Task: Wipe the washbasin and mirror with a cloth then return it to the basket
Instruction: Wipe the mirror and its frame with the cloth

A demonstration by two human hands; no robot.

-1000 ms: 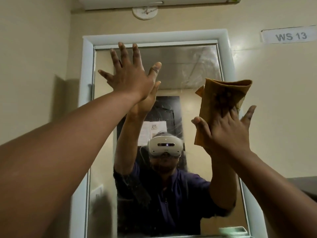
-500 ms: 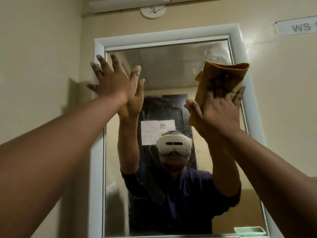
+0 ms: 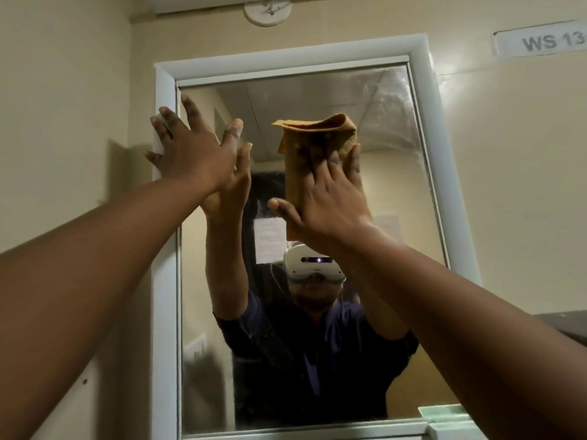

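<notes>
A white-framed mirror (image 3: 384,100) hangs on the beige wall in front of me, its upper right glass streaked. My right hand (image 3: 330,201) presses a folded orange-brown cloth (image 3: 313,138) flat against the glass near the upper middle. My left hand (image 3: 190,150) rests with fingers spread on the mirror's upper left edge, partly over the frame. The glass reflects both raised arms and a person in a dark shirt wearing a white headset. The washbasin and basket are out of view.
A pale green soap dish (image 3: 444,416) sits at the mirror's bottom right corner. A "WS 13" sign (image 3: 540,39) is on the wall at the upper right, a round white fitting (image 3: 267,11) above the mirror. A dark ledge (image 3: 565,325) juts in at right.
My right hand has slid the cloth leftward across the glass, from the upper right corner toward the middle. My left hand has stayed spread on the upper left, shifting toward the frame.
</notes>
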